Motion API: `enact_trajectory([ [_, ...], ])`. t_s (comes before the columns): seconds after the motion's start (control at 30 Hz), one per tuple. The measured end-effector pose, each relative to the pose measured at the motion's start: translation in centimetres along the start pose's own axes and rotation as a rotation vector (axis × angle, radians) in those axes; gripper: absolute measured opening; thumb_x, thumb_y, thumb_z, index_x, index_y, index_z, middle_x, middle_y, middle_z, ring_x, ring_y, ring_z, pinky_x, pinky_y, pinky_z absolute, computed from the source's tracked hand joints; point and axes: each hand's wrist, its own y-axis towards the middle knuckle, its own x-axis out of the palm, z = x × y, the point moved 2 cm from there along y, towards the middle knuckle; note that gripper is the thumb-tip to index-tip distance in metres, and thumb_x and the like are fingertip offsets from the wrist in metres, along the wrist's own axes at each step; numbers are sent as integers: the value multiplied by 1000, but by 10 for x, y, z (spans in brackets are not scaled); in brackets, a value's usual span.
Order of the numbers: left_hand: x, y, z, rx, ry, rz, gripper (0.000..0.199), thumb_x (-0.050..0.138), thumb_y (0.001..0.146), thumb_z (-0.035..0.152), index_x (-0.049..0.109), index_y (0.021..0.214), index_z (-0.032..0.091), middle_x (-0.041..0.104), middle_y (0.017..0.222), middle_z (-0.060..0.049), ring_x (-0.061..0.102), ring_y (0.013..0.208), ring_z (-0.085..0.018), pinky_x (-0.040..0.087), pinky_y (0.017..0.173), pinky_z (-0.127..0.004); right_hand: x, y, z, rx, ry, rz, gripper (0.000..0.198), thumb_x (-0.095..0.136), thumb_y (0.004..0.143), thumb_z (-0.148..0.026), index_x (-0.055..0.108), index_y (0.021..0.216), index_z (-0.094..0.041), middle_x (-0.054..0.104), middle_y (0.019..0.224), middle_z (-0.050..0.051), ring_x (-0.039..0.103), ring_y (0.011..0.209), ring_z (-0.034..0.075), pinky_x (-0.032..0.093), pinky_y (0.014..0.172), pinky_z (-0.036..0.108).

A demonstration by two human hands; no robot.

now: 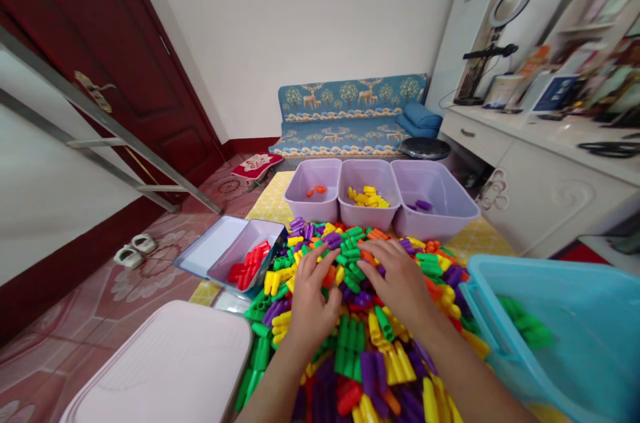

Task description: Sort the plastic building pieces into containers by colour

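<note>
left hand [311, 296], right hand [399, 278], palms down over colourful pieces [349, 346], each grip loosely spread

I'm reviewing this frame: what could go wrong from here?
Mixing: the pile under the left hand and right hand is a jumble of colours, while the lilac bins each show one colour, so a mixed handful could put a stray piece among them.

Bumping: the right forearm lies close to the turquoise bin and might nudge it, perhaps disturbing the green pieces inside.
</note>
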Motion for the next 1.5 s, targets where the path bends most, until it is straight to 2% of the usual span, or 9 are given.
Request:
enact_trajectory([
  [0.17, 9, 13, 4, 13, 30, -58, 52, 56, 78, 15, 53, 129, 20, 53, 134, -11, 44, 127, -29, 35, 107, -54, 25, 15, 6, 9, -143, -165, 54, 56, 80, -13, 52, 133, -22, 52, 137, 11, 47, 126, 27, 41, 102, 50],
  [0.4, 20, 3, 7, -1, -232, -53, 61, 47, 70, -2, 56, 125, 23, 59, 124, -5, 54, 118, -19, 43, 104, -37, 18, 0, 11, 89, 155, -195, 33, 56, 75, -10, 66, 105, -20, 67, 103, 7, 62, 98, 22, 49, 89, 39],
  [0.53, 23, 1, 5, -7, -239, -90, 58, 51, 72, 0, 56, 125, 21, 60, 123, -7, 55, 116, -20, 44, 103, -37, 14, -10, 15, 191, 341, -144, 31, 47, 81, -11, 65, 105, -20, 68, 98, 6, 65, 87, 18, 53, 79, 34],
  [0.77, 25, 1, 3, 8, -217, -105, 49, 52, 79, 3, 58, 124, 22, 64, 119, -7, 58, 112, -20, 47, 99, -38, 9, -18, 7, 197, 106, -239, 42, 51, 81, -13, 61, 121, -20, 66, 96, 6, 62, 81, 19, 49, 80, 35],
  [1.0, 28, -3, -4, 6, -260, -73, 34, 51, 87, 9, 62, 117, 22, 67, 113, -6, 60, 107, -20, 48, 94, -35, 13, -22, 10, 205, 81, -237, 34, 52, 81, -15, 67, 112, -20, 65, 98, 6, 61, 82, 20, 47, 78, 35],
  [1.13, 27, -2, 0, 38, -208, -104, 33, 56, 86, 13, 62, 117, 21, 67, 112, -6, 59, 105, -21, 47, 94, -36, 13, -28, 15, 256, 262, -68, 29, 49, 84, -19, 67, 107, -21, 64, 102, 6, 61, 86, 20, 48, 81, 36],
  [1.27, 26, 0, 5, 80, -148, -159, 41, 62, 83, 14, 58, 122, 22, 67, 110, -5, 57, 104, -22, 45, 94, -38, 14, -35, 22, 469, 655, 7, 23, 57, 82, -33, 63, 99, -20, 63, 87, 4, 62, 75, 19, 54, 66, 33],
  [1.37, 26, 0, 7, 95, -143, -149, 30, 60, 84, 14, 63, 113, 22, 68, 106, -6, 58, 100, -22, 47, 90, -36, 12, -38, 22, 624, 922, 69, 31, 68, 74, -42, 59, 93, -20, 61, 79, 0, 64, 65, 16, 56, 62, 32],
  [1.5, 27, 0, 8, 101, -129, -124, 22, 59, 86, 17, 64, 107, 20, 68, 102, -6, 59, 96, -21, 47, 87, -36, 6, -39, 14, 695, 1070, 168, 41, 79, 64, -44, 57, 89, -19, 62, 75, -2, 66, 61, 15, 57, 61, 30],
])
